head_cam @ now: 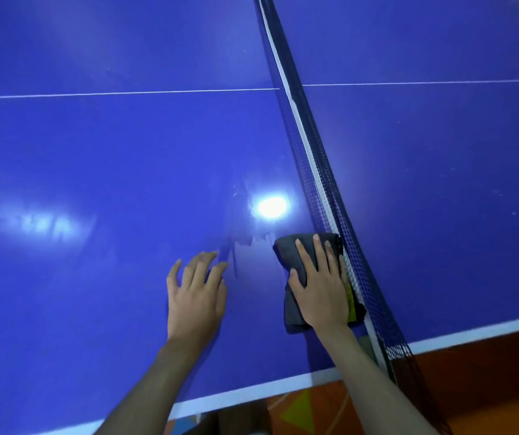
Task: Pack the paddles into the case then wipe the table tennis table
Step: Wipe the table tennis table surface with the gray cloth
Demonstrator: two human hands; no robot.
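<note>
Two hands on worktop [95, 152]: R hand [320, 293] flat, fingers straight, pressing cloth [292, 255] beside net [324, 183]; unwiped surface lies left, past L hand [197, 296], open, holding nothing.

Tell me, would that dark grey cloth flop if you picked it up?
Probably floppy: the folded dark grey cloth looks soft and rumpled under the flat right hand. Likely light too. It should slide easily on the glossy blue table.
</note>
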